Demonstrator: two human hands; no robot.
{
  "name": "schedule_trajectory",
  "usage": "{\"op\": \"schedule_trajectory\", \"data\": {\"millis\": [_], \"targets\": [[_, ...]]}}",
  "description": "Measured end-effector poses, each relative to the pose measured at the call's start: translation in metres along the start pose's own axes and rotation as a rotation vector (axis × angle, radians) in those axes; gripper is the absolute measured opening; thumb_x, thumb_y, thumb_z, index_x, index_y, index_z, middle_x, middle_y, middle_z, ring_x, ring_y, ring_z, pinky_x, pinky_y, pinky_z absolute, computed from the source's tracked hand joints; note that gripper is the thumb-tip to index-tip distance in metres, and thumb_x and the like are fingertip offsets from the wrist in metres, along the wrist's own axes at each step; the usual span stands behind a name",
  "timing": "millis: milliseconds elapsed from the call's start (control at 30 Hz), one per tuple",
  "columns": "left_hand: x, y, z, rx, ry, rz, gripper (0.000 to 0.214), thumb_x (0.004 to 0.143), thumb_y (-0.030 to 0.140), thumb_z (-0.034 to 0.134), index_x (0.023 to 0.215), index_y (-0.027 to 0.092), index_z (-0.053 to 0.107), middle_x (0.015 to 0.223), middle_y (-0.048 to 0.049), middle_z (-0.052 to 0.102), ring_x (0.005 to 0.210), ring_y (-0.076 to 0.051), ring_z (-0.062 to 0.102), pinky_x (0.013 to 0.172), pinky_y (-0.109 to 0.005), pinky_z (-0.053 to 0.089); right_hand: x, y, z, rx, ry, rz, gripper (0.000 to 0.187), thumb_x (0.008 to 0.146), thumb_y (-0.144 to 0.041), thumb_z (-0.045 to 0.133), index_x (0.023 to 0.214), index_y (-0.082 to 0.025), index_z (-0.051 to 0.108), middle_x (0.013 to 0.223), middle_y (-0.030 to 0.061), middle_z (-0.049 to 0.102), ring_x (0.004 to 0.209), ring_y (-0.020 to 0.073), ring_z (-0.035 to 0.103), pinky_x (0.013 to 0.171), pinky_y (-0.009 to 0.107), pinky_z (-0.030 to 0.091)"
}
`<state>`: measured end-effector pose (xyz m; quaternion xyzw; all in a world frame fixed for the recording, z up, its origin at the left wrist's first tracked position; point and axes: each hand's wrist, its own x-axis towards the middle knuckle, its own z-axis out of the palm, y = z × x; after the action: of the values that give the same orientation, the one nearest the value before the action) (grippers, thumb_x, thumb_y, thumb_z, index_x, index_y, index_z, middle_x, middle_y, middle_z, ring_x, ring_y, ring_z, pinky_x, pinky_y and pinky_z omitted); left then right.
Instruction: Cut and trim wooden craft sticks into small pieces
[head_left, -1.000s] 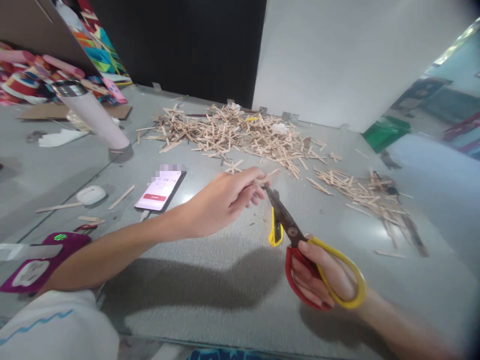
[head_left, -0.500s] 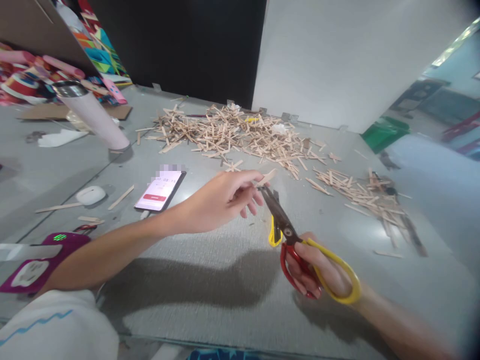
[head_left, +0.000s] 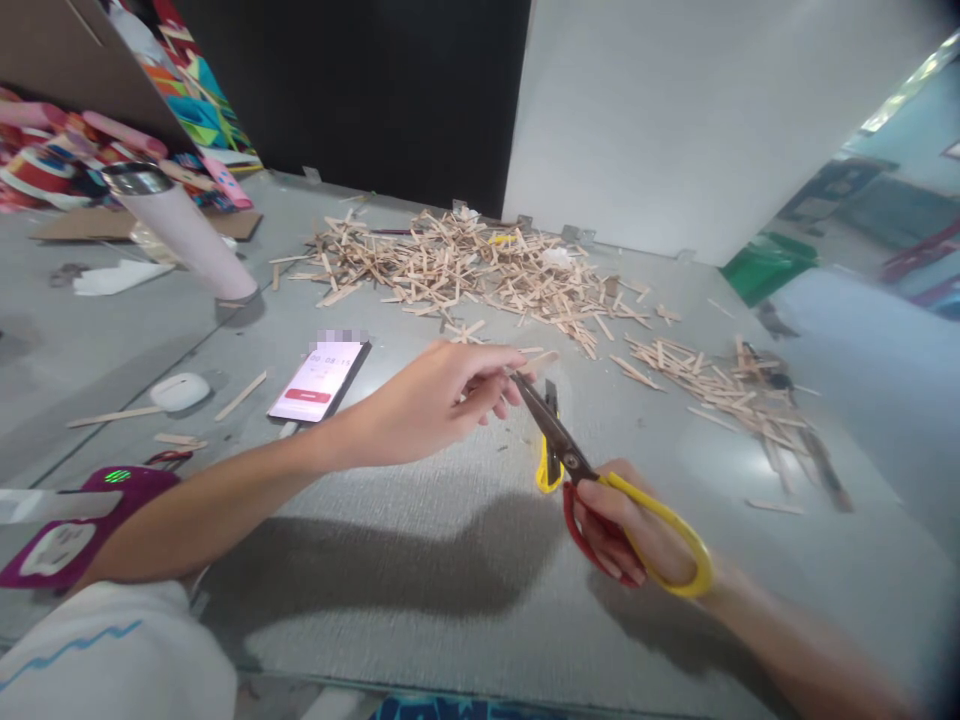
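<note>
My left hand [head_left: 442, 400] is held above the grey table [head_left: 420, 560], fingers pinched on a thin wooden stick [head_left: 536, 357] that points right. My right hand [head_left: 637, 535] grips the red and yellow handles of a pair of scissors [head_left: 592, 475]. The dark blades point up and left, and their tips meet the stick right beside my left fingertips. Behind the blades a yellow tool [head_left: 550, 470] lies on the table. A big heap of cut wooden sticks [head_left: 465, 265] covers the far middle of the table, and a smaller heap [head_left: 720, 385] lies to the right.
A phone with a lit screen [head_left: 319, 380] lies left of my left hand. Further left are a white earbud case [head_left: 180, 391], loose sticks [head_left: 240, 395], a white tumbler [head_left: 184, 230] and a magenta device [head_left: 67, 525]. Colourful craft items [head_left: 90, 140] fill the far left.
The scissors moved up and left toward the stick, and the blades have closed on it. My left hand stayed nearly in place.
</note>
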<state>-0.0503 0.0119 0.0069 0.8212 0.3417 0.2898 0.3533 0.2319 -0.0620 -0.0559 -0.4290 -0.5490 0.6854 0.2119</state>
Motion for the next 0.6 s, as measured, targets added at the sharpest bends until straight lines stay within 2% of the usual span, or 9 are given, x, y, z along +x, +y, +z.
{"op": "schedule_trajectory", "data": {"millis": [200,300,467,533,600], "targets": [[0.003,-0.004,0.002,0.165,0.043,0.055,0.032,0.110,0.012,0.048,0.122,0.017,0.077,0.091,-0.0034,0.082,0.078,-0.014,0.077,0.072,-0.023,0.054,0.003,-0.003,0.000,-0.094,0.063,-0.015,0.073,0.107,-0.068,0.058,0.051,-0.022,0.052,0.036,-0.0043,0.045,0.030,0.0072,0.033,0.036,0.023,0.028],[0.006,-0.009,0.005,0.269,0.052,0.080,0.037,0.109,0.010,0.047,0.128,0.018,0.077,0.094,-0.0032,0.083,0.081,-0.015,0.077,0.077,-0.024,0.054,0.005,-0.001,0.001,-0.069,0.044,-0.015,0.076,0.108,-0.068,0.056,0.048,-0.022,0.049,0.034,-0.0040,0.042,0.029,0.0074,0.035,0.035,0.022,0.028],[0.010,-0.026,0.011,0.499,0.002,0.130,0.051,0.104,0.000,0.042,0.141,0.021,0.071,0.128,-0.0096,0.082,0.109,-0.023,0.079,0.096,-0.034,0.057,0.011,-0.001,0.001,0.319,-0.082,0.113,0.064,0.102,-0.070,0.058,0.057,-0.025,0.047,0.031,-0.0100,0.032,0.024,0.0076,0.024,0.029,0.021,0.029],[0.012,-0.033,0.010,0.649,-0.024,0.070,0.058,0.096,-0.005,0.042,0.144,0.018,0.067,0.130,-0.0142,0.080,0.113,-0.029,0.079,0.098,-0.041,0.059,0.013,-0.003,0.001,0.425,-0.107,0.124,0.061,0.100,-0.069,0.061,0.060,-0.025,0.048,0.032,-0.0112,0.032,0.024,0.0070,0.022,0.028,0.020,0.031],[0.015,-0.037,0.006,0.724,0.010,-0.039,0.055,0.095,-0.005,0.042,0.141,0.013,0.066,0.120,-0.0178,0.081,0.107,-0.031,0.080,0.093,-0.043,0.061,0.015,-0.005,0.001,0.448,-0.079,0.092,0.061,0.098,-0.068,0.064,0.060,-0.024,0.048,0.033,-0.0109,0.033,0.024,0.0064,0.023,0.029,0.019,0.032]]}}
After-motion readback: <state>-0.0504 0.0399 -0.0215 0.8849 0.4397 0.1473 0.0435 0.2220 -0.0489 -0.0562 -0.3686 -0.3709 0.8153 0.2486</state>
